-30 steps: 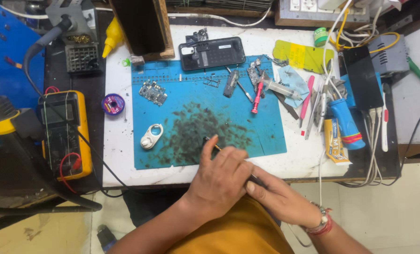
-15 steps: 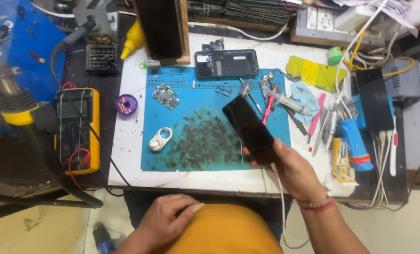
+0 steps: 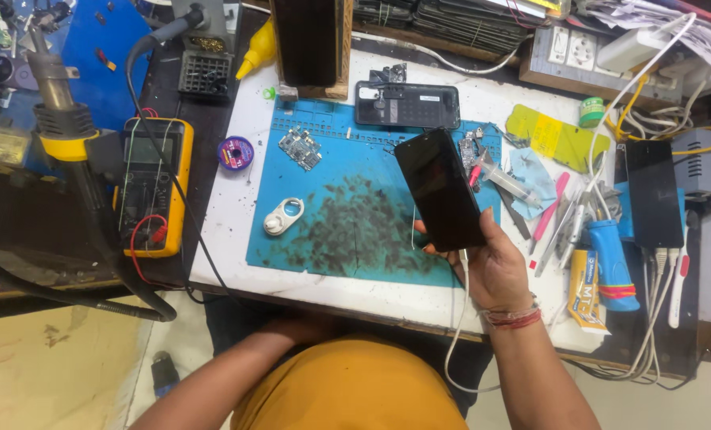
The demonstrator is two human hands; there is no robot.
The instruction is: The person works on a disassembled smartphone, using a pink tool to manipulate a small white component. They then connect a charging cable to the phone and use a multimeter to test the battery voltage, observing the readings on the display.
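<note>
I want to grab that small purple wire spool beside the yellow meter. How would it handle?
The purple spool lies flat on the white table, so it probably won't roll unless tipped on edge. It looks small, likely light and rigid.

A white bench [image 3: 228, 215] carries the work. A blue mat [image 3: 355, 239], smudged dark in the middle, lies flat on it. On the mat rest a small circuit board [image 3: 300, 149], a white ring-shaped tool [image 3: 282, 216] and, at the far edge, an opened phone [image 3: 407, 104]. Left of the mat, on the white top, sits a purple solder spool [image 3: 235, 152]. Further left, on a dark surface, lies a yellow multimeter [image 3: 151, 185] with red and black leads. Right of the mat lie a yellow sheet [image 3: 557, 137], a green tape roll [image 3: 590, 111], a heap of tweezers and pink tools [image 3: 550, 215], a blue-handled tool [image 3: 608, 263] and a black slab [image 3: 654, 193].
</note>
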